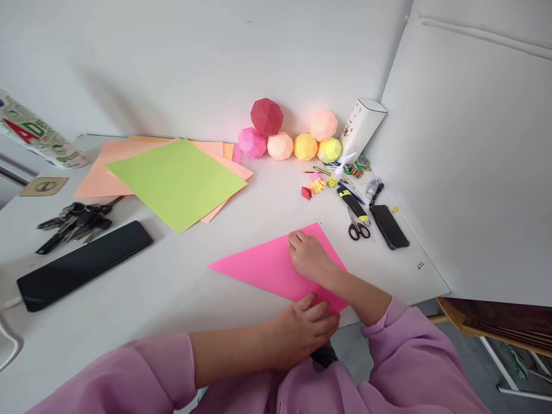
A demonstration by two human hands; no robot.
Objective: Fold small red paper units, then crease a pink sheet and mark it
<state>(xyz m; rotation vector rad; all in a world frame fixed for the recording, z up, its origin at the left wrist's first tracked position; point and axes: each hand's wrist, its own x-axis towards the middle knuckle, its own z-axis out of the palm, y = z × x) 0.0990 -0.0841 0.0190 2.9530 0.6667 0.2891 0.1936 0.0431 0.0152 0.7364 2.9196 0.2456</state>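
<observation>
A sheet of pink paper, folded to a pointed shape, lies on the white table in front of me. My right hand rests on its upper middle with the fingers curled in and pressed down on the paper; nothing shows in them. At the near edge of the sheet, my left hand lies with its fingers apart, the fingertips touching the paper. The two hands partly cover the sheet's right side.
Green paper tops other sheets at the left. Paper balls line the wall. Scissors, a utility knife, a glue bottle and a phone sit right; keys and a black power bank lie left.
</observation>
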